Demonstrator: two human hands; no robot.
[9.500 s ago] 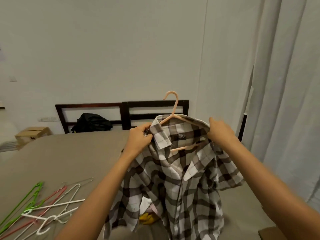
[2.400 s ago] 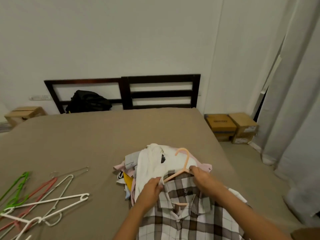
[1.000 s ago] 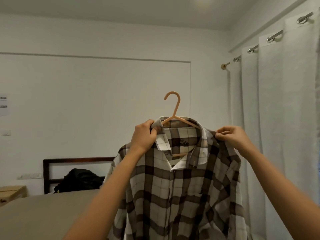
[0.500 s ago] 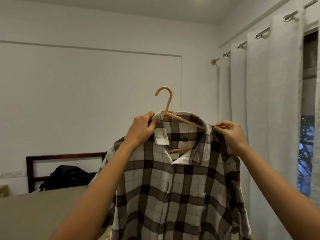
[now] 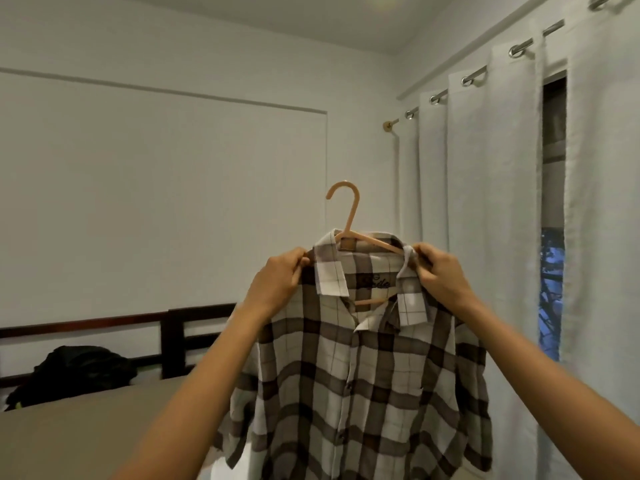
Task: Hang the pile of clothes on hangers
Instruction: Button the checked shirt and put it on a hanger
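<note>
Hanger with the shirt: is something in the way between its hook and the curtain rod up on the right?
Nothing visible stands between them. The hook of the hanger is free above the shirt, held at the collar by the left hand and right hand. The curtain covers most of the curtain rod; short bare parts show.

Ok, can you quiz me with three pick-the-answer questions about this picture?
1. Where is the black bag? A) left of the shirt B) right of it C) above it
2. What colour is the hanger? A) green B) peach C) blue
3. How is the shirt? A) folded B) lying on the bed C) on the hanger, held up
Answers: 1 A, it sits by the headboard, far left; 2 B, it looks peach; 3 C, left hand and right hand grip it near the collar.
</note>
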